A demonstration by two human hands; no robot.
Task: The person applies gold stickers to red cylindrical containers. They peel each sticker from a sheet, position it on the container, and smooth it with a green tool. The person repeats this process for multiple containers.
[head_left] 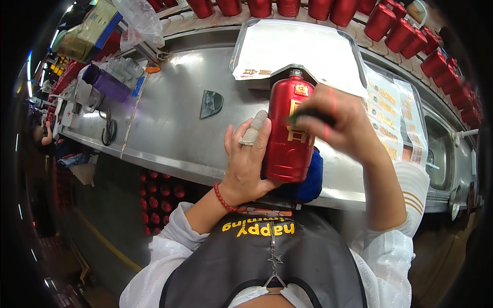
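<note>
A glossy red bottle (280,138) with gold lettering and a bare metallic neck lies tilted in front of me, its base toward me on a blue cloth (311,179). My left hand (246,164) grips its left side; one finger wears a beige cover and a red bead bracelet circles the wrist. Over the bottle's right side, my right hand (346,120), smeared by motion, pinches a small dark flat piece (314,116) against the gold characters. The piece's exact kind is unclear. A dark green, wedge-shaped flat piece (210,104) lies on the metal table, left of the bottle.
Beyond the bottle a tray (298,43) carries white sheets. Label sheets (385,115) lie at right, near a metal sink (436,149). Scissors (109,128) and a purple cup (105,82) are at left. Several red bottles (259,7) line the far side.
</note>
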